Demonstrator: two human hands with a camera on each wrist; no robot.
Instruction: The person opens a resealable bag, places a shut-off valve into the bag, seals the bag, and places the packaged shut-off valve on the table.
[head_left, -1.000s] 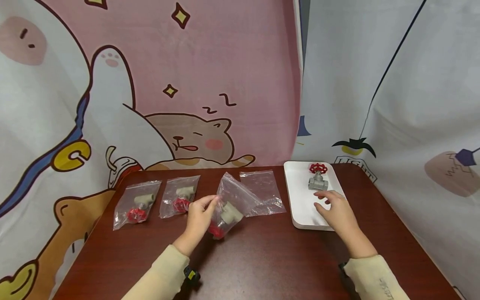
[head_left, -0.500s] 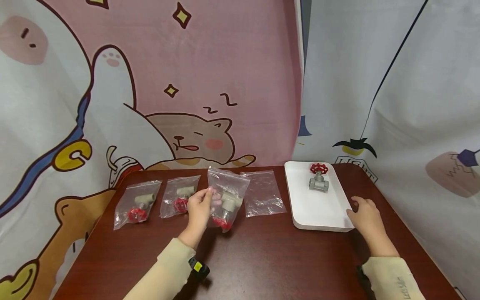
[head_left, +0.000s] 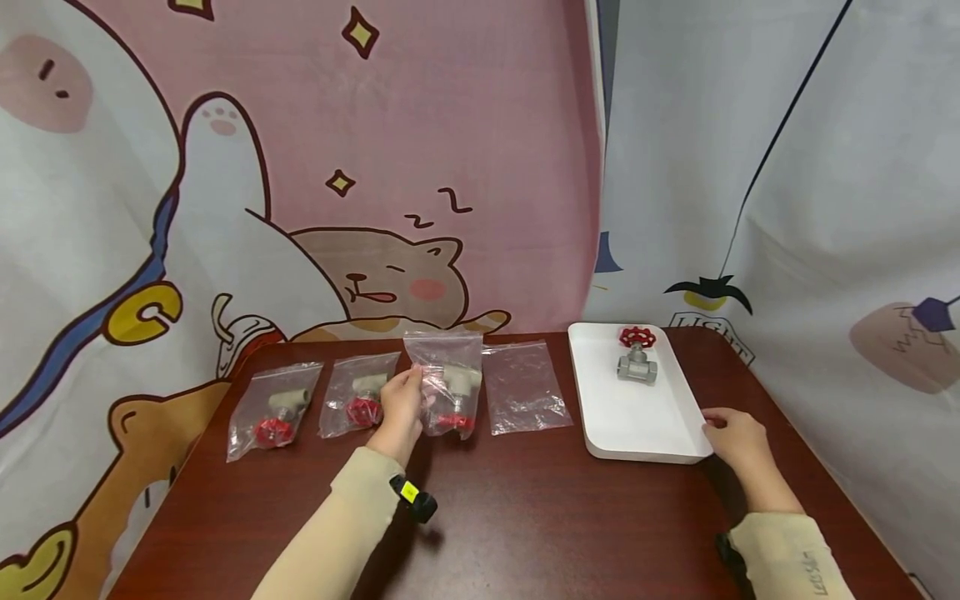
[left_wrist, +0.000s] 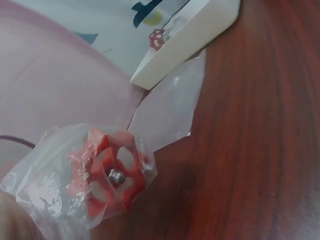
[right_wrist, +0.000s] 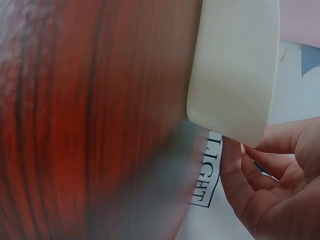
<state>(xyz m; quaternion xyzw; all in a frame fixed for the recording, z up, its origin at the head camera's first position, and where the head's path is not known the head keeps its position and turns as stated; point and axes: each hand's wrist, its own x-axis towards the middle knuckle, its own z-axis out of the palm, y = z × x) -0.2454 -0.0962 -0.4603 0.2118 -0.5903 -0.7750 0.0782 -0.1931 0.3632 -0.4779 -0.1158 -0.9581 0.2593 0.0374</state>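
Note:
My left hand (head_left: 402, 408) pinches a clear zip bag (head_left: 442, 350) with a red-handled valve (head_left: 457, 421) inside. The bag hangs upright over the back of the table. In the left wrist view, the valve's red handwheel (left_wrist: 115, 175) shows through the plastic. Over on the right, my right hand (head_left: 738, 442) grips the front right corner of a white tray (head_left: 637, 429) between thumb and fingers, as the right wrist view shows of the tray's corner (right_wrist: 235, 95). An unbagged grey metal valve (head_left: 637, 365) with a red handwheel lies at the tray's back.
Two more bagged valves lie to the left, one in a far left bag (head_left: 255, 400) and one in a nearer bag (head_left: 337, 400). A flat plastic bag (head_left: 525, 387) rests between the held bag and the tray. A printed curtain (head_left: 510, 167) hangs behind the brown table (head_left: 540, 517).
My left hand has brought the bagged valve farther back and more upright, swinging it off the flat bag. My right hand has moved from above the tray to its front right corner.

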